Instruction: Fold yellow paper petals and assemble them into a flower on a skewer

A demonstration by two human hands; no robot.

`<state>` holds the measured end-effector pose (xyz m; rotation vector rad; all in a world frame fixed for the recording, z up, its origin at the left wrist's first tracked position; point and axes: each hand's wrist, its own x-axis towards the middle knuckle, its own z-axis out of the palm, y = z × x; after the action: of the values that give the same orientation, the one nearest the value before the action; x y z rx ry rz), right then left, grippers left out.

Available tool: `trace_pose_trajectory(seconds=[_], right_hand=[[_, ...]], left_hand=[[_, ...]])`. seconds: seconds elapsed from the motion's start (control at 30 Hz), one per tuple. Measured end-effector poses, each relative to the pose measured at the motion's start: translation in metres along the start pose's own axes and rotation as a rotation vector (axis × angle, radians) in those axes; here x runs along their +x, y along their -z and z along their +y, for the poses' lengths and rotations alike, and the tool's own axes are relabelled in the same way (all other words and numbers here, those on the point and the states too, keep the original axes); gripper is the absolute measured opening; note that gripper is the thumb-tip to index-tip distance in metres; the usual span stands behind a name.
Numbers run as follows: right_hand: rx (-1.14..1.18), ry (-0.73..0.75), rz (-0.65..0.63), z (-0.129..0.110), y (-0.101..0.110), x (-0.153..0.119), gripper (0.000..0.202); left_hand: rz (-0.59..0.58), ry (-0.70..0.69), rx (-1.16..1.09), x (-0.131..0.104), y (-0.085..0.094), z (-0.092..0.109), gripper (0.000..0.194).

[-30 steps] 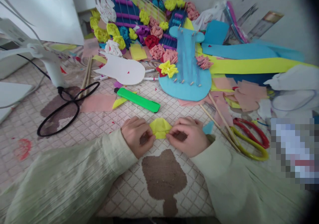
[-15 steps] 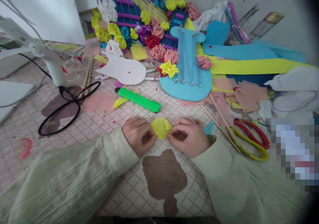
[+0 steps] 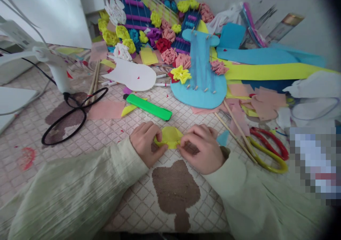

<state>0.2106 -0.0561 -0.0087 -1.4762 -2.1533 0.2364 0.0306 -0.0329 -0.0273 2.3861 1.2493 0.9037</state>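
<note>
Yellow paper (image 3: 170, 137) on tablecloth (image 3: 133, 211), btwn my hands: R hand (image 3: 204, 149) pinches one end, L hand (image 3: 145, 142) slightly parted at other. Creasing underway, prob.; next move calls for steady L pinch.

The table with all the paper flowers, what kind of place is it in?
Probably a craft corner: there are paper flowers, scissors and a green cutter on the table.

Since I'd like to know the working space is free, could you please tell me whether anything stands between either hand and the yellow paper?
Nothing visible does: the left hand and right hand are both at the yellow paper, one at each side.
</note>
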Motion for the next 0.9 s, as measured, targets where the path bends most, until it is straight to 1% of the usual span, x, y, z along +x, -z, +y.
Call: trace_pose_trajectory(seconds=[0.13, 0.27, 0.4, 0.53, 0.73, 0.9], right_hand=[[-0.031, 0.174, -0.017, 0.002, -0.003, -0.005, 0.019], [-0.048, 0.245, -0.031, 0.005, -0.005, -0.008, 0.023], [-0.07, 0.266, -0.056, 0.004, -0.003, -0.008, 0.029], [-0.088, 0.246, -0.08, 0.005, 0.001, -0.009, 0.025], [-0.058, 0.234, 0.006, 0.013, 0.006, -0.01, 0.02], [-0.028, 0.227, -0.002, 0.015, 0.006, -0.01, 0.019]], left_hand=[[0.003, 0.036, 0.009, 0.0, -0.001, 0.001, 0.02], [-0.018, 0.054, 0.003, 0.0, 0.0, 0.002, 0.02], [-0.045, 0.061, 0.001, 0.001, 0.001, 0.002, 0.02], [-0.068, 0.07, -0.002, 0.002, 0.002, 0.001, 0.02], [-0.088, 0.084, -0.02, 0.004, 0.004, 0.002, 0.022], [-0.102, 0.075, -0.053, 0.004, 0.005, 0.001, 0.02]])
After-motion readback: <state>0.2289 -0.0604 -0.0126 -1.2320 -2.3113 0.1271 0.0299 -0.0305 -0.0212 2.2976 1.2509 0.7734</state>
